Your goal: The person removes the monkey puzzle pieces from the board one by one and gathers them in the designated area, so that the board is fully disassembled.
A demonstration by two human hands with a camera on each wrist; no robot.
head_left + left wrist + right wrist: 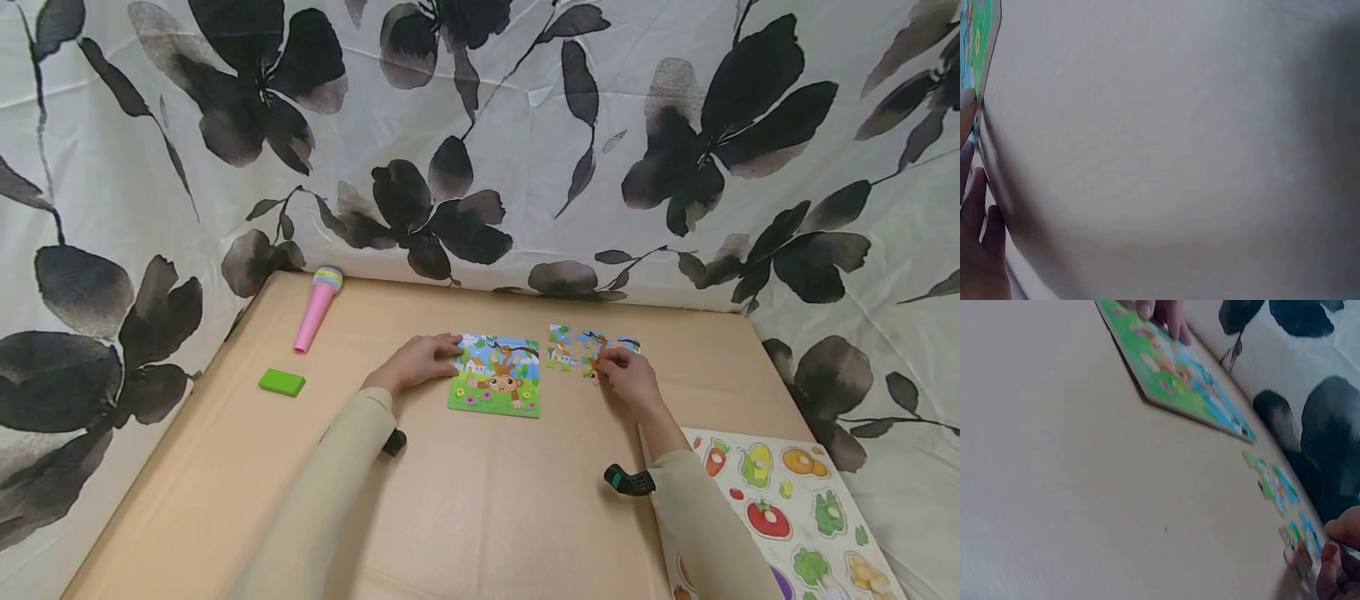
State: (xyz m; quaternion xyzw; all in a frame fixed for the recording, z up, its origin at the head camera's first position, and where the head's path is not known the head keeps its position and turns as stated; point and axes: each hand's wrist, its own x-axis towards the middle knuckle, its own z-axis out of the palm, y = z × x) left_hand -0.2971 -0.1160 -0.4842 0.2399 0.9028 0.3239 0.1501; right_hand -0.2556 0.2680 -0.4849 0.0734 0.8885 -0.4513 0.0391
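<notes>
A square puzzle board (495, 375) with a monkey picture lies in mid-table. My left hand (420, 360) rests at its upper left edge; the left wrist view shows a fingertip (966, 103) on the board and other fingers beside its edge. My right hand (633, 379) is over the loose pieces right of the board, its thumb and fingertips drawn together at a puzzle piece (1300, 557) with a brown monkey part. The fingers partly cover this piece. A house piece (560, 347) lies between board and right hand; another blue piece (630, 342) shows behind the knuckles.
A pink toy microphone (315, 312) and a green block (282, 382) lie at the left. A sheet with vegetable pictures (798, 487) lies at the right front, partly under my right sleeve (705, 517). Flower-printed cloth (525, 125) hangs behind the table.
</notes>
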